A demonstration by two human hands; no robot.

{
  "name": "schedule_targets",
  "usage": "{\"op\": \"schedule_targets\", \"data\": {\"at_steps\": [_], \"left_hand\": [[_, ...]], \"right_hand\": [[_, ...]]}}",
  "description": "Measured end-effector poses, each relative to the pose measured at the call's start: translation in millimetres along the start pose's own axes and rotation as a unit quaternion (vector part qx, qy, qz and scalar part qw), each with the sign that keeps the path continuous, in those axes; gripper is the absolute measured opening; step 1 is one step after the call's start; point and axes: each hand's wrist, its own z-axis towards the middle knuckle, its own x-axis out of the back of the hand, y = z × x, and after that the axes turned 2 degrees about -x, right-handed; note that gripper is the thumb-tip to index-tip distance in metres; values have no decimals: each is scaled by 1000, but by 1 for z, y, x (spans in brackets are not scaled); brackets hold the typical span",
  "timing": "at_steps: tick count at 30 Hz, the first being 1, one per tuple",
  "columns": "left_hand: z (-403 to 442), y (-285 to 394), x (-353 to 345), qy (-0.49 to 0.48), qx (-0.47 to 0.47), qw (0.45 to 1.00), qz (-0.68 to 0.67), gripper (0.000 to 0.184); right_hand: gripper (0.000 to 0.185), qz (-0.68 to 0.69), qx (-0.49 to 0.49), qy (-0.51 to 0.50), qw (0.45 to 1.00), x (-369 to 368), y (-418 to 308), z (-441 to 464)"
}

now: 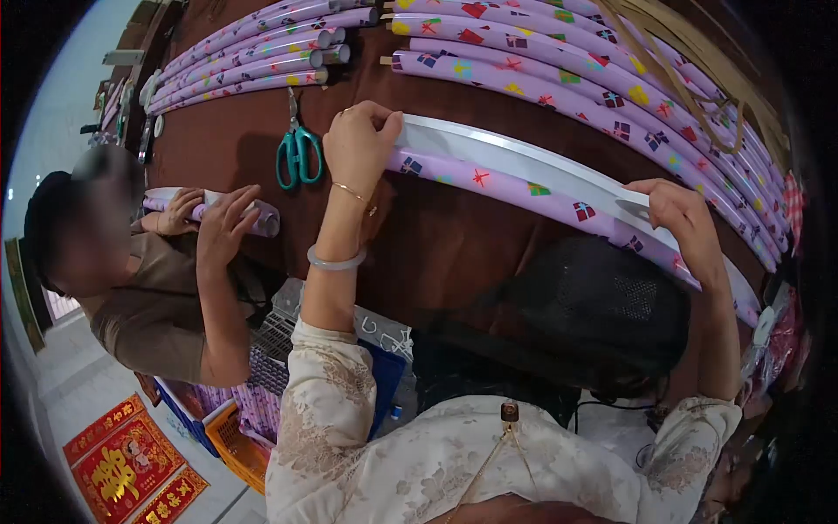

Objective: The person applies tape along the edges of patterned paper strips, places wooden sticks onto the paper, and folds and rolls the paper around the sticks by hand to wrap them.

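A roll of lilac wrapping paper (511, 185), printed with small coloured presents, lies across the brown table in front of me, its white inner side showing along the far edge. At its left end, my left hand (362, 144) is closed, thumb and curled fingers on the paper. Further right, my right hand (679, 218) pinches the white edge of the same roll between thumb and fingers. Scissors with teal handles (299, 159) rest just left of my left hand, blades pointing away from me.
Finished-looking lilac rolls (244, 65) are stacked at the back left, and several more rolls (524, 74) lie at the back right. A co-worker (148, 297) at left handles another roll (262, 218). Below are a black chair back (602, 306) and an orange basket (236, 450).
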Motion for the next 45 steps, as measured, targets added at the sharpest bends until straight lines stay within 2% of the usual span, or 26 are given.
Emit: {"op": "schedule_targets", "data": {"at_steps": [2, 4, 5, 8, 9, 12, 14, 16, 22, 25, 27, 33, 37, 43, 45], "left_hand": [[2, -7, -5, 14, -24, 1000, 3, 21], [1, 3, 3, -10, 1, 1000, 5, 21], [1, 2, 3, 0, -26, 999, 20, 24], [2, -3, 1, -18, 8, 1000, -22, 27], [3, -2, 1, -22, 8, 1000, -13, 27], [2, 1, 3, -24, 10, 1000, -3, 28], [2, -1, 4, -22, -16, 1000, -9, 28], [1, 9, 8, -36, 11, 999, 2, 27], [2, -3, 2, -25, -20, 999, -22, 27], [1, -2, 3, -25, -7, 999, -28, 27], [1, 3, 5, -25, 11, 999, -36, 28], [3, -4, 4, -27, -9, 999, -31, 29], [4, -10, 1, -36, -1, 998, -57, 30], [1, 2, 6, -31, 13, 999, -22, 30], [0, 2, 5, -27, 20, 998, -52, 29]], "right_hand": [[40, 12, -1, 11, 1000, 13, 15, -12], [43, -1, -36, 52, 998, 26, 28, -27], [45, 0, -55, 41, 998, 37, 31, -34], [45, -47, -51, 108, 992, 67, 73, -60], [45, -65, -148, 102, 982, 70, 55, -69], [44, -95, -175, 142, 970, 82, 62, -89], [43, -122, -176, 181, 960, 86, 71, -99], [43, -182, -176, 191, 948, 87, 72, -106], [40, -185, -180, 258, 931, 70, 80, -102], [38, -214, -149, 317, 912, 63, 81, -98], [38, -296, -139, 342, 881, 60, 81, -95], [42, -337, -175, 362, 851, 58, 86, -90], [42, -354, -186, 379, 835, 48, 79, -87], [39, -402, -219, 383, 802, 39, 72, -82], [40, -438, -193, 387, 788, 37, 73, -82]]}}
